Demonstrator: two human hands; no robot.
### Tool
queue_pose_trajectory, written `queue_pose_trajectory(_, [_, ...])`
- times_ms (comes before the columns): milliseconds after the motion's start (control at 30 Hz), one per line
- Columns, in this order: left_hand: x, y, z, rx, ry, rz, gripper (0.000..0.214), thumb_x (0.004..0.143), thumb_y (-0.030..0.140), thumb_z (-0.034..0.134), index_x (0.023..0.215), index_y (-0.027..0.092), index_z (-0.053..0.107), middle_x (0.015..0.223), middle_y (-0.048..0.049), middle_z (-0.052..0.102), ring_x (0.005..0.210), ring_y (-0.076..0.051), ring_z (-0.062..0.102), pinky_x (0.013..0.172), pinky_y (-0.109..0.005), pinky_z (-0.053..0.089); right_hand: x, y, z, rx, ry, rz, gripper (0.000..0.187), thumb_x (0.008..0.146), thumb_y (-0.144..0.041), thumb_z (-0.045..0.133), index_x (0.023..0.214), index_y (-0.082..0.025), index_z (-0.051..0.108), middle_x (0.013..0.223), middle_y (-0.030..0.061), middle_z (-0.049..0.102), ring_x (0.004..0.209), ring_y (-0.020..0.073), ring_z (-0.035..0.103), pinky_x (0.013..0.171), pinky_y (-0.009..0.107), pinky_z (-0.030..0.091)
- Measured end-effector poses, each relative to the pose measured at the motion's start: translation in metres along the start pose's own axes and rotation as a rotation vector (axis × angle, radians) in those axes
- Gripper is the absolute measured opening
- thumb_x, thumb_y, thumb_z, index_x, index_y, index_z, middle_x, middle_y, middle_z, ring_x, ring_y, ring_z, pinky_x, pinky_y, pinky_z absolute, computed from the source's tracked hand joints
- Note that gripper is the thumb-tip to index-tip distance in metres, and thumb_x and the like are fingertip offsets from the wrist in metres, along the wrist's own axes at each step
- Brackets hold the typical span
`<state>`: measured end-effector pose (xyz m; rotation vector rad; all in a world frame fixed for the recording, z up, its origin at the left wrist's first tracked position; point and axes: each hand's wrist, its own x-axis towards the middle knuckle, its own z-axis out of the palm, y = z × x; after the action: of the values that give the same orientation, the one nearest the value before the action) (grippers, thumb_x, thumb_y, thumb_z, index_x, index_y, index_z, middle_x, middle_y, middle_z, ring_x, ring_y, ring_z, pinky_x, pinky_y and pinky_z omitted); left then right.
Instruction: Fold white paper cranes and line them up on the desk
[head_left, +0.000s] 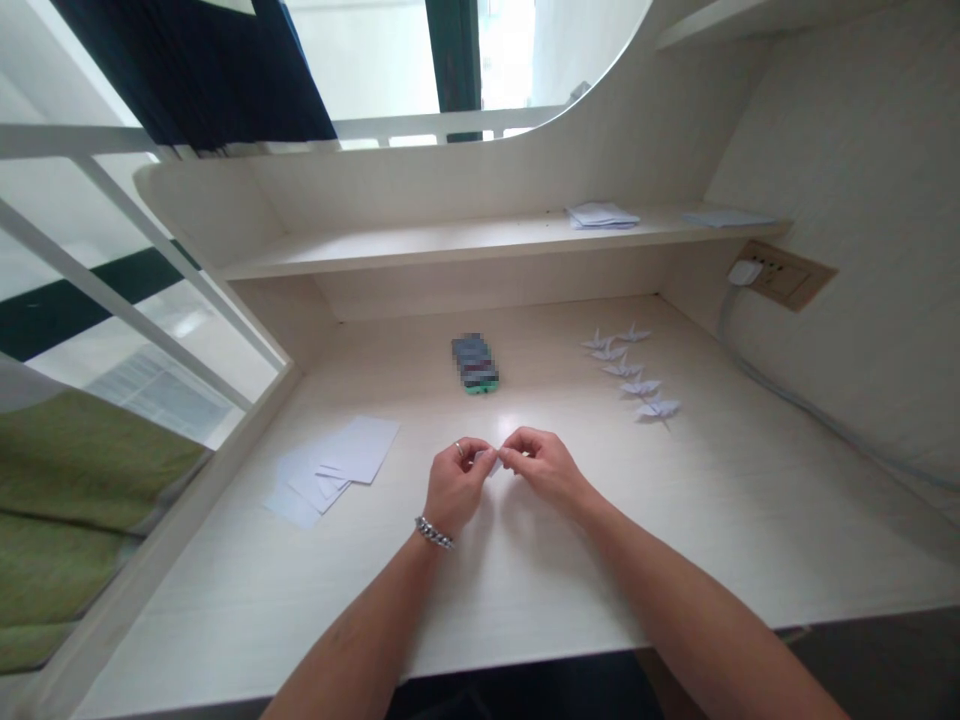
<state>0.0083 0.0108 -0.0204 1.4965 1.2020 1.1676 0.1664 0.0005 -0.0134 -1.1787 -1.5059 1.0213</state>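
Note:
My left hand (pixel 456 483) and my right hand (pixel 541 465) meet over the middle of the pale wooden desk (pixel 675 540). Both pinch a small folded piece of white paper (pixel 492 462) between their fingertips; most of it is hidden by the fingers. A ring and a chain bracelet sit on my left hand and wrist. Loose white paper squares (pixel 334 465) lie fanned out to the left of my left hand. A row of several folded white paper cranes (pixel 631 372) stands at the far right.
A phone (pixel 475 363) lies flat beyond my hands. On the shelf (pixel 450 240) above rest more stacked papers (pixel 602 215). A wall socket with a white plug (pixel 780 275) and cable is on the right. A railing (pixel 135 300) borders the left.

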Motion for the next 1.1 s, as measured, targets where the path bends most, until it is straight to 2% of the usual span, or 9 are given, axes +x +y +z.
queue_pose_trajectory(200, [0.0, 0.005, -0.003, 0.078, -0.031, 0.006, 0.018, 0.073, 0.033, 0.068, 0.072, 0.014, 0.068, 0.065, -0.0024, 0.065, 0.056, -0.012, 0.053, 0.054, -0.023, 0.04, 0.0, 0.0, -0.001, -0.016, -0.086, 0.002, 0.014, 0.081, -0.027, 0.057, 0.073, -0.016, 0.063, 0.067, 0.0013, 0.063, 0.064, 0.013, 0.057, 0.06, 0.024, 0.044])
queue_pose_trajectory(367, [0.002, 0.007, -0.004, 0.063, -0.019, 0.008, 0.018, 0.072, 0.033, 0.068, 0.071, 0.015, 0.068, 0.066, -0.003, 0.066, 0.057, -0.013, 0.054, 0.055, -0.024, 0.041, 0.0, -0.003, -0.003, -0.032, -0.067, -0.012, 0.014, 0.081, -0.027, 0.059, 0.074, -0.016, 0.064, 0.068, 0.0018, 0.064, 0.064, 0.0131, 0.058, 0.061, 0.025, 0.044])
queue_pose_trajectory(533, [0.001, 0.007, 0.0, 0.025, -0.054, 0.005, 0.018, 0.072, 0.033, 0.068, 0.071, 0.014, 0.068, 0.066, -0.0034, 0.066, 0.059, -0.014, 0.056, 0.056, -0.024, 0.043, 0.002, -0.003, -0.009, -0.016, -0.054, 0.021, 0.016, 0.076, -0.027, 0.064, 0.066, -0.016, 0.063, 0.063, 0.0016, 0.064, 0.06, 0.0129, 0.056, 0.058, 0.024, 0.042])
queue_pose_trajectory(700, [0.001, 0.005, 0.001, -0.008, -0.039, -0.012, 0.02, 0.073, 0.034, 0.068, 0.072, 0.014, 0.066, 0.067, -0.0037, 0.065, 0.061, -0.014, 0.056, 0.058, -0.025, 0.043, 0.004, -0.001, -0.014, 0.039, -0.047, 0.07, 0.017, 0.077, -0.031, 0.063, 0.07, -0.015, 0.064, 0.064, 0.0027, 0.065, 0.06, 0.0141, 0.058, 0.059, 0.026, 0.044])
queue_pose_trajectory(833, [0.002, 0.004, -0.002, 0.065, -0.151, 0.005, 0.02, 0.074, 0.034, 0.067, 0.071, 0.014, 0.067, 0.067, -0.0037, 0.065, 0.061, -0.014, 0.055, 0.058, -0.025, 0.043, 0.003, 0.001, -0.013, -0.087, -0.071, 0.027, 0.017, 0.077, -0.029, 0.063, 0.066, -0.016, 0.065, 0.065, 0.0032, 0.065, 0.063, 0.0146, 0.058, 0.061, 0.026, 0.044])
queue_pose_trajectory(900, [0.002, 0.004, -0.003, 0.07, -0.168, 0.024, 0.02, 0.075, 0.035, 0.066, 0.072, 0.014, 0.067, 0.068, -0.0039, 0.065, 0.062, -0.014, 0.056, 0.058, -0.025, 0.043, 0.003, 0.002, -0.012, -0.028, -0.075, 0.03, 0.016, 0.077, -0.031, 0.064, 0.071, -0.016, 0.066, 0.067, 0.0029, 0.065, 0.064, 0.0146, 0.059, 0.061, 0.026, 0.045])
queue_pose_trajectory(1000, [0.002, 0.005, -0.002, 0.031, -0.095, 0.03, 0.02, 0.076, 0.035, 0.066, 0.074, 0.015, 0.066, 0.071, -0.0042, 0.066, 0.065, -0.015, 0.058, 0.061, -0.025, 0.045, 0.004, 0.004, -0.01, 0.131, -0.076, 0.073, 0.02, 0.077, -0.035, 0.065, 0.077, -0.016, 0.064, 0.068, 0.0021, 0.064, 0.063, 0.0142, 0.058, 0.06, 0.026, 0.047])
queue_pose_trajectory(1100, [0.0, 0.007, -0.001, 0.052, -0.128, 0.029, 0.021, 0.076, 0.035, 0.066, 0.073, 0.015, 0.066, 0.069, -0.0036, 0.066, 0.064, -0.015, 0.058, 0.06, -0.024, 0.045, 0.004, 0.004, -0.011, 0.071, -0.066, 0.052, 0.017, 0.076, -0.032, 0.065, 0.072, -0.016, 0.064, 0.068, 0.0022, 0.064, 0.064, 0.0138, 0.057, 0.061, 0.026, 0.046])
